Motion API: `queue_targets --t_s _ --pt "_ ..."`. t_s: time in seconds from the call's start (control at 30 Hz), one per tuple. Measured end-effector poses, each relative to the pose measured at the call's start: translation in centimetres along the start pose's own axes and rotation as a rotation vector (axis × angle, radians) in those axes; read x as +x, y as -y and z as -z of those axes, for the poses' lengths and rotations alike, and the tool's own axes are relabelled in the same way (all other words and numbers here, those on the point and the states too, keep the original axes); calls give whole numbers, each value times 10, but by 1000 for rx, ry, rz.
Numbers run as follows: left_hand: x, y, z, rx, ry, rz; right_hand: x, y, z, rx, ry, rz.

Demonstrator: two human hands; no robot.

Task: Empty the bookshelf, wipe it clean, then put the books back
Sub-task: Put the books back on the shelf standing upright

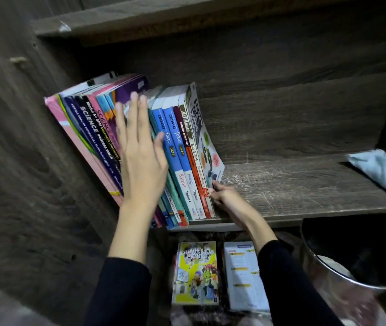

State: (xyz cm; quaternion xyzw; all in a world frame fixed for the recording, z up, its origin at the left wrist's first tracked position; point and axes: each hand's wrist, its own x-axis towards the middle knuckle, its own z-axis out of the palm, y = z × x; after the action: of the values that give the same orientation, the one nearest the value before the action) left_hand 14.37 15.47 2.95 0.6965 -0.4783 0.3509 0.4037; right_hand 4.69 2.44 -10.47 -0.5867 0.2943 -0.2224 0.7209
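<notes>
While left hand (140,158) splays, right hand (225,196) pinches book (207,142).

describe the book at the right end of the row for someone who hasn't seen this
On the dark wooden bookshelf, a row of leaning books fills the left end. The white science book is last on the right, its lower corner held by the right hand. It alone shows an illustrated front cover; its neighbours show only spines.

matt grained wood shelf (305,184), glossy paper books (182,147), shiny metal bin (328,274)
</notes>
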Motion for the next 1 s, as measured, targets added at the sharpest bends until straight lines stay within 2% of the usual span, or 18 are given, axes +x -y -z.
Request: queue_targets --t_s 0.07,0.17,0.27,0.33,0.47,0.6,0.87,1.0 --pt "-27 7 -6 -72 53 6 -11 5 2 -46 -23 43" --pt "-71 26 -15 -95 138 9 -35 12 -4 -16 -175 261" --pt "-98 43 -26 -58 182 -33 -48 12 -15 -58 -89 364" --pt "-103 48 -32 -52 163 -30 -48 6 -18 -154 -83 378" --pt "-102 49 -38 -73 88 -41 -42 -5 -16 -249 -245 379" --pt "-104 50 -42 -44 57 -41 -37 -5 -15 -373 -270 373" --pt "-107 41 -49 -37 79 42 -42 -16 -26 -494 -336 417" --pt "-110 31 -48 -13 124 113 -50 -12 -20 -483 -327 365"
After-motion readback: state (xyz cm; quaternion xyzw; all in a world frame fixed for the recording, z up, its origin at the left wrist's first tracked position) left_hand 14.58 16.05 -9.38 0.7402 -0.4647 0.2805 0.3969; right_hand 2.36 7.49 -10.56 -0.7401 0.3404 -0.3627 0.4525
